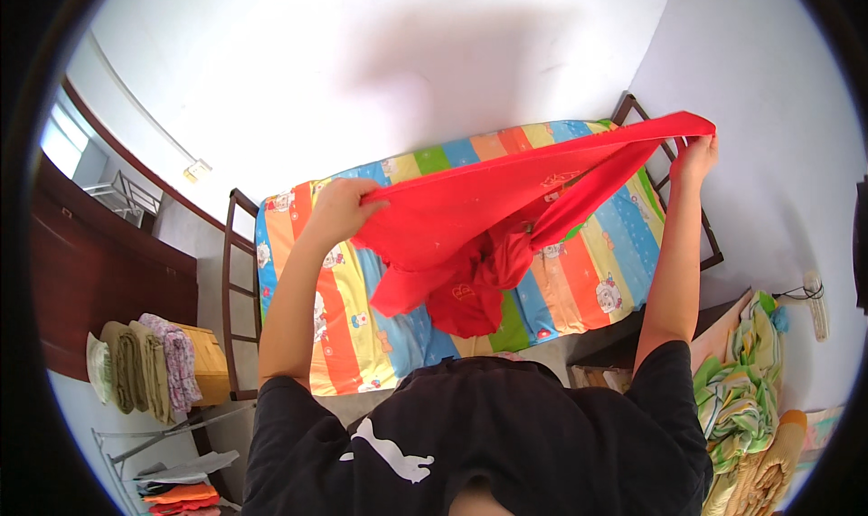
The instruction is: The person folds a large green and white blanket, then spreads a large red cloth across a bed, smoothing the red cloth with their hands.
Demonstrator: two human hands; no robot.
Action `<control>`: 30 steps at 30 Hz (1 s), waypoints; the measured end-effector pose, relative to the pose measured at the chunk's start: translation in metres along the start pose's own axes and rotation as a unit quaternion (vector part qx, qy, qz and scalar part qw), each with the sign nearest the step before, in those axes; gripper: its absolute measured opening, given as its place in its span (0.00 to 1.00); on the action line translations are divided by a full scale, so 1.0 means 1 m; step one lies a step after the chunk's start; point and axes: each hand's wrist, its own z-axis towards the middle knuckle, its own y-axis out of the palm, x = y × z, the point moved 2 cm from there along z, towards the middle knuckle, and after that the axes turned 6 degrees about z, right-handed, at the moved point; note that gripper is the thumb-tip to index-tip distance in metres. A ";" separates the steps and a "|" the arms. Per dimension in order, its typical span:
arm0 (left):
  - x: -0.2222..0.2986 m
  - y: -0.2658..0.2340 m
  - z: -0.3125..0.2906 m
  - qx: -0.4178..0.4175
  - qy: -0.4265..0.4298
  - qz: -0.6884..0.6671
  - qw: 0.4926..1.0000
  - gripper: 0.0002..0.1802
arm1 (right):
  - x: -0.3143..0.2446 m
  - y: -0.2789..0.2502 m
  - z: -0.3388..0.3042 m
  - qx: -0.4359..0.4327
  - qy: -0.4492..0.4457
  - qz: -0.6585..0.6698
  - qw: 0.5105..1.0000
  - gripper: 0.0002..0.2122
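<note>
My left hand (348, 208) and right hand (694, 159) pinch the red cloth (443, 217), fingers closed, probably at corners; it looks soft, light, best gripped there.

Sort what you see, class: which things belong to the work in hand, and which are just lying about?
In the work:
- red cloth, edge gripped by left hand and right hand
- striped bed sheet, below it

Lying about:
- folded cloths, left
- orange cloth, lower left
- green patterned bundle, right
</note>
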 end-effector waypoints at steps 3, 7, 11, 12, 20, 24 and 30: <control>-0.045 0.005 -0.003 0.235 -0.042 0.019 0.971 0.14 | 0.007 -0.023 -0.010 -0.045 -0.031 -0.038 0.998 0.13; -0.112 0.010 -0.035 0.374 -0.135 -0.125 0.909 0.10 | 0.057 -0.075 -0.060 -0.176 -0.128 -0.388 0.896 0.11; -0.141 0.024 -0.085 0.393 -0.265 -0.337 0.813 0.10 | 0.100 -0.115 -0.178 -0.422 0.097 -0.342 0.834 0.09; -0.156 0.030 -0.102 0.398 -0.275 -0.349 0.802 0.10 | 0.105 -0.123 -0.206 -0.506 0.177 -0.365 0.761 0.07; -0.217 0.058 -0.223 0.487 -0.408 -0.500 0.589 0.13 | 0.111 -0.142 -0.300 -0.685 0.128 -0.478 0.534 0.06; -0.226 0.062 -0.245 0.581 -0.315 -0.569 0.489 0.14 | 0.164 -0.152 -0.267 -0.473 0.013 -0.567 0.674 0.09; -0.203 0.066 -0.245 0.620 -0.323 -0.386 0.601 0.15 | 0.158 -0.084 -0.303 -0.401 0.232 -0.307 0.831 0.16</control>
